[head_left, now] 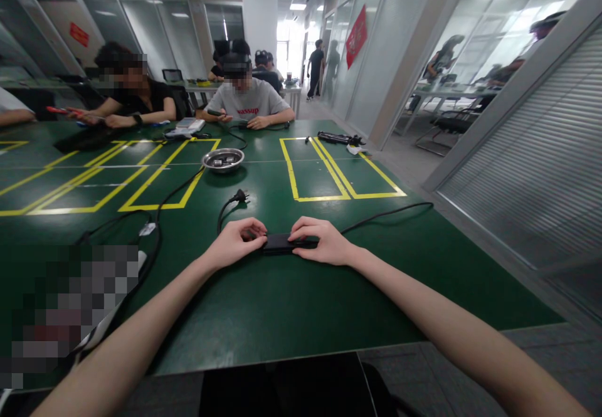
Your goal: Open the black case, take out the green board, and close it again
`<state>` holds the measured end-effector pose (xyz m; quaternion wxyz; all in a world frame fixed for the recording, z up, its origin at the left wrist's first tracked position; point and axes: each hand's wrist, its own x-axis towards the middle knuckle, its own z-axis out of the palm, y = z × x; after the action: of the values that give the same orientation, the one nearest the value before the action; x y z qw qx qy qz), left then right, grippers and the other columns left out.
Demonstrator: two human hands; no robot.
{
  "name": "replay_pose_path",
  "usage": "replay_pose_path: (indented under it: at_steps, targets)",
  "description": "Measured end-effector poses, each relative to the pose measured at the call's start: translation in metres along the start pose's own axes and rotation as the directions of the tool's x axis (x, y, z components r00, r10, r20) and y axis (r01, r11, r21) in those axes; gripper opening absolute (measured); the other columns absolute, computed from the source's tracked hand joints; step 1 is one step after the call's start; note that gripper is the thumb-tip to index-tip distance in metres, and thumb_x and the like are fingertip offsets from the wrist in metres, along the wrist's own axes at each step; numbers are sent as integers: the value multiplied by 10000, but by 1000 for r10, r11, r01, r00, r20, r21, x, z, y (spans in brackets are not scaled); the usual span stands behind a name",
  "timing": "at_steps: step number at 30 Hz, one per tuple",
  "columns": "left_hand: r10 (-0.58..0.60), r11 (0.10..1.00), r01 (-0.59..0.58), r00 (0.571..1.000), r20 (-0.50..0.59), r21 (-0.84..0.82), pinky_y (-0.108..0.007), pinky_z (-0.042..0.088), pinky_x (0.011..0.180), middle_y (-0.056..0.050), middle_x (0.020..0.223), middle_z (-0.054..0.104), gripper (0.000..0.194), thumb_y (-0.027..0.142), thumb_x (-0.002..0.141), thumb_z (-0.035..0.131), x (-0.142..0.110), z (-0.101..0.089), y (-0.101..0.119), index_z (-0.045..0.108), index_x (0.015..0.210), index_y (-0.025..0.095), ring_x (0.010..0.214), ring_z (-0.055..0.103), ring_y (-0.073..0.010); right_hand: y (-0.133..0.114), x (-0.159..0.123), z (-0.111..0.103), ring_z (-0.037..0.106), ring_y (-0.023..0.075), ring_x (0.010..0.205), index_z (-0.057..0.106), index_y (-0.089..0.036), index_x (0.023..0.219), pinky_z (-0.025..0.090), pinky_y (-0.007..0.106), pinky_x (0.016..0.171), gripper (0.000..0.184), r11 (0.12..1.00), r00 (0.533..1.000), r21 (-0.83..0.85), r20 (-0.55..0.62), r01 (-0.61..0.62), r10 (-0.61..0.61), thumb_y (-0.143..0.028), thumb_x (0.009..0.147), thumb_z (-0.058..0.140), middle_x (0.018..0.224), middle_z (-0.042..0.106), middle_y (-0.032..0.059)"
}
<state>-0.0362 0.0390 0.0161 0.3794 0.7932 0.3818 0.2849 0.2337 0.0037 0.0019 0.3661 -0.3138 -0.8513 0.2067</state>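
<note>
A black power adapter (278,243), shaped like a flat brick, lies level at the green table's near middle, between my two hands. My left hand (241,239) has its thumb and fingers closed at the adapter's left end; the exact contact there is partly hidden. On the other side, my right hand (322,241) pinches the right part of the adapter, thumb in front and fingers on top. A black cord with a plug (241,196) curves up from behind my left hand, its prongs pointing right. Another black cable (385,216) runs from behind my right hand to the right.
A metal bowl (222,160) with small metal pieces stands beyond the plug. Yellow tape outlines (322,199) mark the green table (291,316). A white-edged, blurred-out object (79,304) and cables lie left. Black folded gear (339,138) sits far right. Co-workers sit opposite.
</note>
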Motion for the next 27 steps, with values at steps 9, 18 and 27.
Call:
replay_pose_path:
  at_steps: [9,18,27]
  targets:
    - [131,921,-142,990,56,362,-311,508,773,-44,906,724,297,464,964,616,0,4,-3,773,991,214,858,664,-216,-3,3,5,697,195,925,772,-212,1043,588,354,858,166,991,993,69,-19,-118,120,-317,919,737,1051,706,69]
    - [150,798,-169,985,80,579,-327,490,783,-60,921,682,367,506,1038,505,-1,15,2,690,950,201,878,643,-236,2,2,4,666,251,1059,750,-197,999,533,435,981,174,980,979,-54,64,-192,195,-345,907,765,1102,730,95]
    - [150,775,-185,983,107,604,-270,301,567,10,692,592,468,639,901,676,2,15,5,552,759,211,629,564,-186,-10,4,5,631,181,798,669,-206,1119,477,296,720,356,960,960,-85,68,-265,271,-255,801,821,923,694,13]
